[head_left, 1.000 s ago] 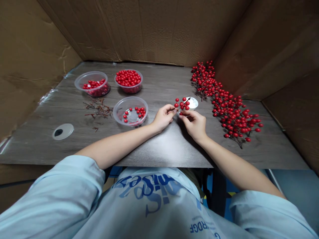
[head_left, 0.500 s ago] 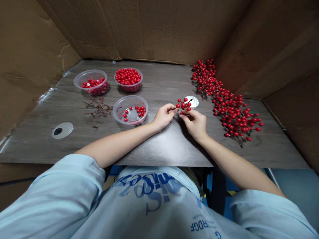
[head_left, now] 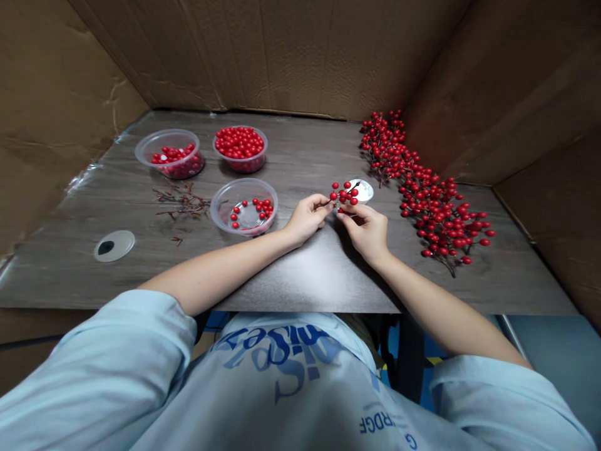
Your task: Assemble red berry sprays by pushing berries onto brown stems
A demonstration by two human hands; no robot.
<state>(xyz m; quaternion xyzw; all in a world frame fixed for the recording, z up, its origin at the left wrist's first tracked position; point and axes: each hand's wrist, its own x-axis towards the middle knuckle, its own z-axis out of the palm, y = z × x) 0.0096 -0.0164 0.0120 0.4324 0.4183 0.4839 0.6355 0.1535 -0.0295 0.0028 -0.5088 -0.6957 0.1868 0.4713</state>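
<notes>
My left hand (head_left: 305, 220) is closed in a pinch on a small artificial berry sprig (head_left: 347, 194), whose several red berries stick up beyond the fingertips. Close against it, my right hand (head_left: 369, 233) has thumb and fingers pinched together at a red berry (head_left: 340, 210) low on the sprig; the exact contact is partly hidden by the fingers. Just behind the sprig lies a small white dish (head_left: 366, 190), partly covered by the berries. Left of my left hand stands a clear plastic tub (head_left: 214, 212) with loose red berries on its bottom.
Two more clear tubs, one part-filled (head_left: 142, 152) and one heaped with berries (head_left: 263, 155), stand at the back left. Bare brown twigs (head_left: 185, 202) and a pale disc (head_left: 123, 245) lie left. Finished-looking berry branches (head_left: 432, 200) line the right side. Cardboard walls (head_left: 282, 56) enclose the table.
The whole view has shifted very slightly. Both hands keep the same pinch around the sprig, with hardly any visible movement.
</notes>
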